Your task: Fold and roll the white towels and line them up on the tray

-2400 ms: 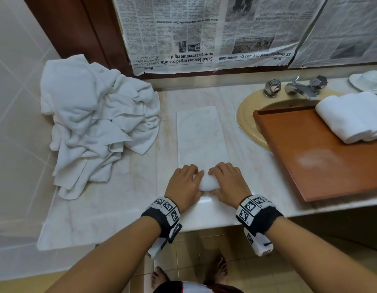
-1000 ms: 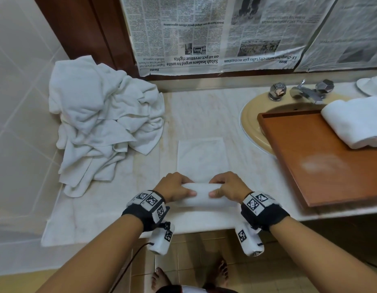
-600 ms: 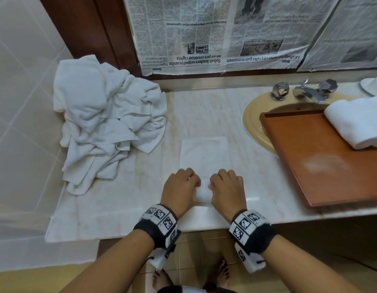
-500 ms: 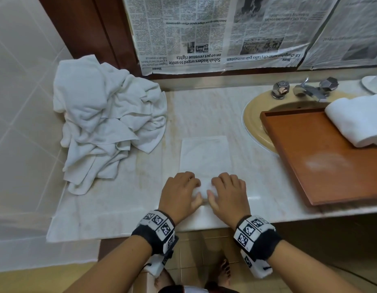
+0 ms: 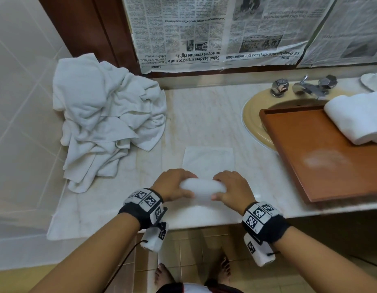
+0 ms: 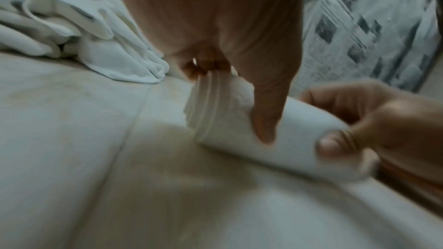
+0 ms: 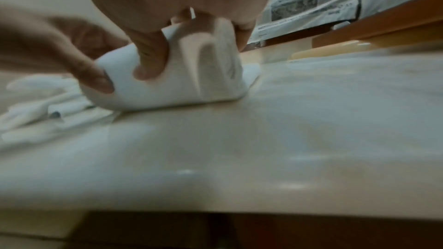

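At far left, a heap of unfolded white towels (image 5: pixel 103 121) lies crumpled on the marble counter (image 5: pixel 204 115), against the tiled wall. Just right of it, near the counter's front edge, my left hand (image 5: pixel 172 185) grips the left end of the towel roll (image 5: pixel 202 187), fingers curled over the top and thumb on the near side; the left wrist view shows the layered end of the roll under that hand. The roll lies crosswise on the counter, and its unrolled tail (image 5: pixel 208 159) extends flat away from me. My right hand (image 5: pixel 232 189) grips the right end in the same way, thumb pressed into the near face, fingers wrapped over the far side. Both hands are closed on the roll. Further right sits the yellow sink basin (image 5: pixel 253 115) with the wooden tray (image 5: pixel 323 157) laid across it. One finished rolled towel (image 5: pixel 356 117) rests at the tray's far right. Newspaper sheets (image 5: pixel 215 30) cover the wall behind.
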`<state>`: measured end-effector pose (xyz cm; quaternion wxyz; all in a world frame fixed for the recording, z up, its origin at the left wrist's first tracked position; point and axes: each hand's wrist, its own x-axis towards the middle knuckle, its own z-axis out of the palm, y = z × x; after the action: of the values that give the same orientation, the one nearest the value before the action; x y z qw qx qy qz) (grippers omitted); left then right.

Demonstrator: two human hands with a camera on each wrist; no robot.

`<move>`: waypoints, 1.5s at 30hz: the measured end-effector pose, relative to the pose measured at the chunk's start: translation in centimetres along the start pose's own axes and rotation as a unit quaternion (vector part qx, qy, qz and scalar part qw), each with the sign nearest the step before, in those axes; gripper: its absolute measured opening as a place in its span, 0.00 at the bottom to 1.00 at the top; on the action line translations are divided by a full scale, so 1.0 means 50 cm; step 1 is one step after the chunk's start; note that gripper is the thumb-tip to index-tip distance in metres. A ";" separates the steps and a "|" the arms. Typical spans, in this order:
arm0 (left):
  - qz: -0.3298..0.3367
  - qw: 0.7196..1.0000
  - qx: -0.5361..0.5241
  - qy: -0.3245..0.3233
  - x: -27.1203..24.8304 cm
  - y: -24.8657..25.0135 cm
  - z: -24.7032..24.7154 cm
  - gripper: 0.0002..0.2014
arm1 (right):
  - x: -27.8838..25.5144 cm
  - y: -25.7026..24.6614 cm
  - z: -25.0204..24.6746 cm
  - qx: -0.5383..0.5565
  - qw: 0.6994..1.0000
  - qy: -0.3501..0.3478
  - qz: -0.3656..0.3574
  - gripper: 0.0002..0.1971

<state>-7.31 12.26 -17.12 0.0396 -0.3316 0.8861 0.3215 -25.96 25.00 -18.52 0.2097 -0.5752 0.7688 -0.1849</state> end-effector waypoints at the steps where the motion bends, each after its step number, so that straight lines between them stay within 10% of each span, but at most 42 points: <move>1: -0.017 0.999 -0.027 -0.038 -0.002 -0.003 -0.004 0.26 | -0.001 0.001 -0.005 0.045 0.998 -0.023 0.029 0.24; 7: -0.025 0.993 -0.114 -0.012 0.018 0.002 0.015 0.17 | 0.038 -0.013 -0.028 0.127 0.976 -0.115 0.136 0.12; 12: 0.090 0.957 0.063 0.268 0.016 0.026 0.048 0.05 | 0.027 -0.057 -0.003 -0.106 0.991 0.069 0.036 0.15; 15: 0.161 0.931 0.098 0.311 -0.003 0.033 0.078 0.09 | -0.012 -0.059 0.035 -0.141 0.977 0.156 -0.045 0.12; 24: 0.131 0.956 0.178 0.193 -0.009 -0.013 0.081 0.40 | -0.025 -0.033 0.034 -0.225 0.969 0.078 -0.059 0.34; 35: 0.024 0.996 -0.082 -0.019 -0.006 -0.015 0.034 0.36 | -0.034 -0.023 -0.007 -0.063 0.997 -0.041 -0.020 0.28; 40: -0.086 0.995 -0.059 0.003 0.026 -0.001 0.021 0.40 | 0.024 -0.017 -0.037 0.012 0.992 -0.107 0.058 0.23; 45: -0.102 0.989 -0.037 0.100 0.053 0.016 0.041 0.19 | 0.079 -0.031 -0.047 -0.014 0.988 -0.130 0.084 0.18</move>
<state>-10.15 12.47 -19.06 -0.0286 -0.4521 0.8344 0.3141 -26.97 20.89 -16.15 0.3145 -0.5303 0.7833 -0.0791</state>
